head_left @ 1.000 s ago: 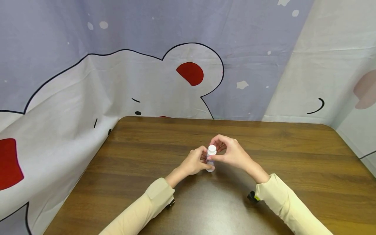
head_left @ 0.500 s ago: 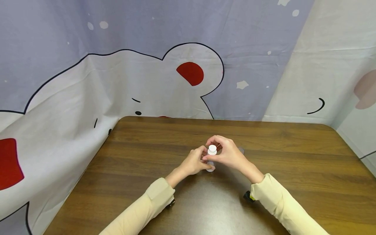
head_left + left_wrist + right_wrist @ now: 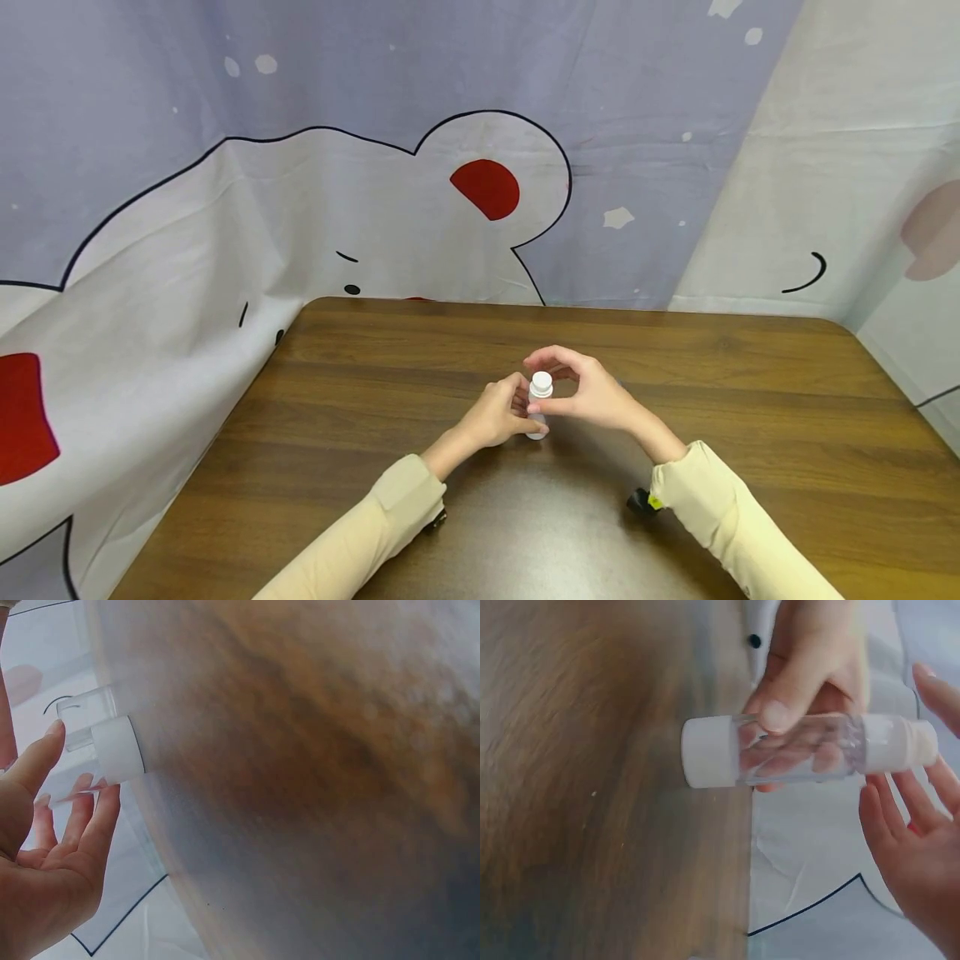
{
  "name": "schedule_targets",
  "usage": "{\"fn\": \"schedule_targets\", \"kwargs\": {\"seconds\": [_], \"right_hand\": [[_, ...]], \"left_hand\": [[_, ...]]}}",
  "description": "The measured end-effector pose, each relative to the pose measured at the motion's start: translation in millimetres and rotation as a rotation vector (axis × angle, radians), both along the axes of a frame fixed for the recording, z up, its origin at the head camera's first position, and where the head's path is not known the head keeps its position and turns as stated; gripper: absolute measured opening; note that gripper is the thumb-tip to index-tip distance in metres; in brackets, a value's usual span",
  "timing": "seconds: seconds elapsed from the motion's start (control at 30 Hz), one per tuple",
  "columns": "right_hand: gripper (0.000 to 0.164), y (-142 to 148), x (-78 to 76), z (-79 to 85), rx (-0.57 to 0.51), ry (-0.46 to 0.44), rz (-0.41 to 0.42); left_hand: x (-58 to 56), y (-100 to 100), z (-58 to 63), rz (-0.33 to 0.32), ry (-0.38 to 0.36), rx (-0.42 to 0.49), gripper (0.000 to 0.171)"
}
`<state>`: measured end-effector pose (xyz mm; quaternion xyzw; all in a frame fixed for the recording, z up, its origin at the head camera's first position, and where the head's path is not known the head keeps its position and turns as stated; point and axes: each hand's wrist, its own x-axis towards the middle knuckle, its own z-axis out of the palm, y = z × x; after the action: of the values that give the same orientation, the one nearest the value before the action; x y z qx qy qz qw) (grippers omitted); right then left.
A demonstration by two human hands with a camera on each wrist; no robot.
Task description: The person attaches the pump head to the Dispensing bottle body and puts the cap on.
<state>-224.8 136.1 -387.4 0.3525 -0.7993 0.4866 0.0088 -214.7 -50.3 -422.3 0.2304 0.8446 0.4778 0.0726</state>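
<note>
A clear bottle (image 3: 795, 750) with a white base (image 3: 120, 748) and a white pump top (image 3: 542, 382) stands upright near the middle of the table. My left hand (image 3: 495, 412) grips its lower body, thumb in front and fingers behind. My right hand (image 3: 588, 392) curves around the upper end. In the right wrist view, the thumb (image 3: 936, 694) is apart from the top, while the fingertips (image 3: 874, 791) lie close beside the white collar.
A small clear, cup-like piece (image 3: 84, 701) stands beyond the bottle, mostly hidden by the right hand in the head view. The brown wood table (image 3: 360, 358) meets a printed curtain (image 3: 615, 167) along its back and left edges.
My right hand shifts slightly left around the bottle top, then its wrist swings back right. The left hand keeps its grip and stays in place.
</note>
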Motion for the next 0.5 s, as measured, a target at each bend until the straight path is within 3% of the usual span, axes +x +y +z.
{"fn": "schedule_targets", "kwargs": {"seconds": [0.1, 0.27, 0.5], "right_hand": [[0.045, 6, -2.2, -0.7, -0.038, -0.057, 0.109], [0.046, 12, -4.7, -2.9, -0.066, -0.076, 0.246], [0.043, 14, -5.4, -3.6, -0.042, -0.089, 0.259]], "left_hand": [[0.2, 0, 0.2, 0.007, 0.005, -0.011, 0.043], [0.2, 1, 0.5, 0.010, 0.019, -0.029, 0.045], [0.3, 0, 1.8, 0.010, 0.024, -0.041, 0.047]]}}
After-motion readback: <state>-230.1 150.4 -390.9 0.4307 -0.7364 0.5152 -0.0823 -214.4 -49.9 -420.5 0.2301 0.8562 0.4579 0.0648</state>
